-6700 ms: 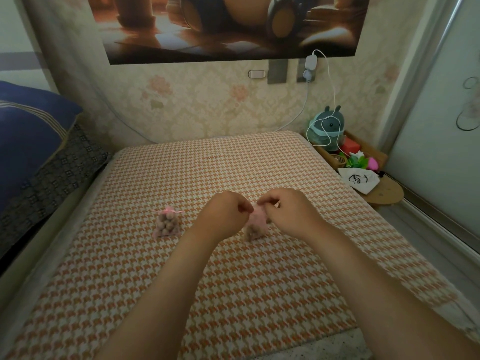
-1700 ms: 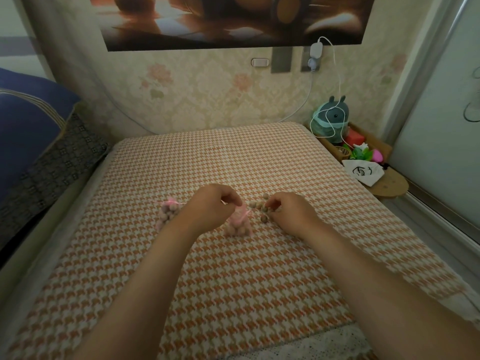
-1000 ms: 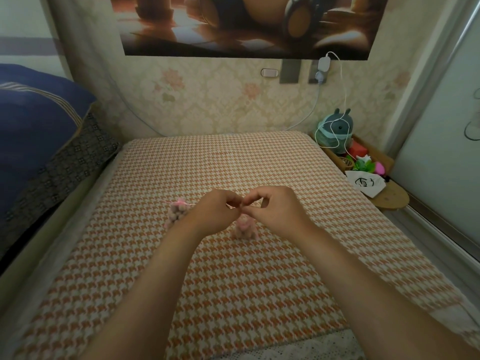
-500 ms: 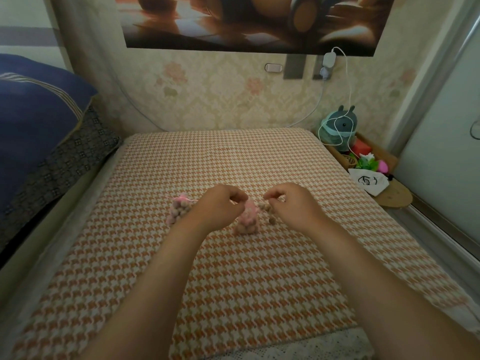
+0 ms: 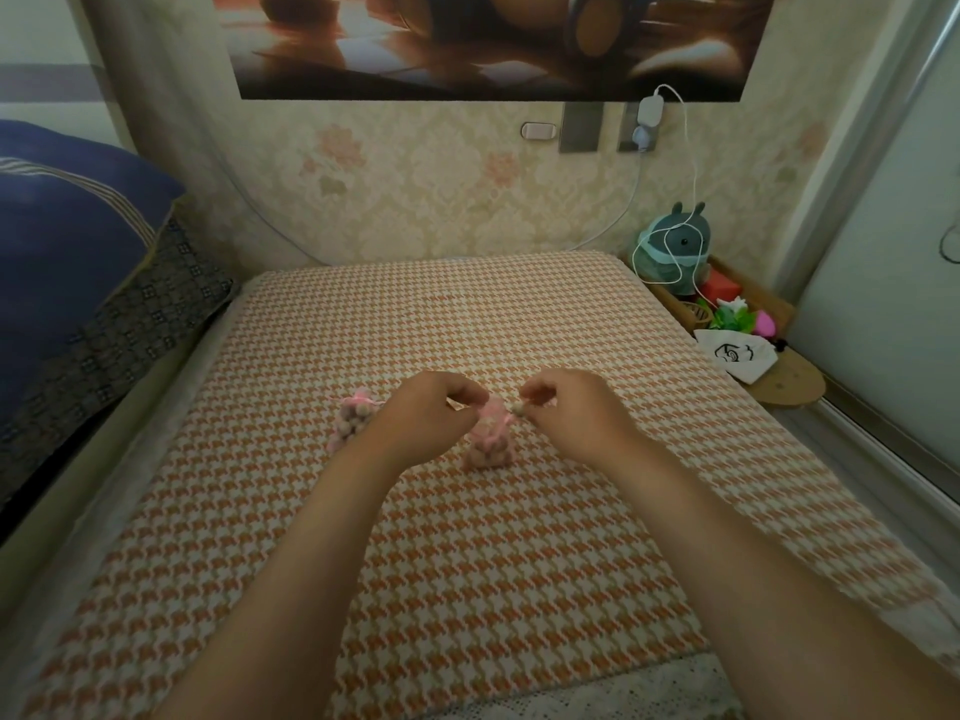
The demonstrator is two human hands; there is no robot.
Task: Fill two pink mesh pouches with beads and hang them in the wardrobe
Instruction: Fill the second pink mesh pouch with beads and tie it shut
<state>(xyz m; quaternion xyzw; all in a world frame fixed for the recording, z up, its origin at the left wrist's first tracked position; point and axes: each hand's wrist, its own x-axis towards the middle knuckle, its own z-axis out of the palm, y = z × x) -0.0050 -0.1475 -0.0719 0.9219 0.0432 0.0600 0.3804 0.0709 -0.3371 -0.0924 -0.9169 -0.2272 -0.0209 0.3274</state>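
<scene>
- First pouch (image 5: pixel 352 423): lies on the bed cover (image 5: pixel 493 589) left of centre, well apart from every edge. It is packed with beads and its neck is drawn in under a pink ribbon. I judge it ready to hang.
- Left hand (image 5: pixel 423 415): my fingers are curled and pinch the mouth of the second pouch, holding it up.
- Second pouch (image 5: pixel 488 444): stands upright near the middle of the cover, between my two hands. Its lower part is full of beads.
- Right hand (image 5: pixel 571 413): thumb and forefinger pinch one bead (image 5: pixel 518 407), just beside the pouch mouth.
- Step in hand: filling the second pouch, one bead at a time.
- Next move: carry the bead over the opening and let go. The mesh looks limp — the left hand must keep the mouth spread.
- Change from half a second ago: the right hand was lower, at the loose beads right of the pouch. It has now risen to the mouth with a bead, and the loose beads are no longer in view. Both pouches keep their places.
</scene>
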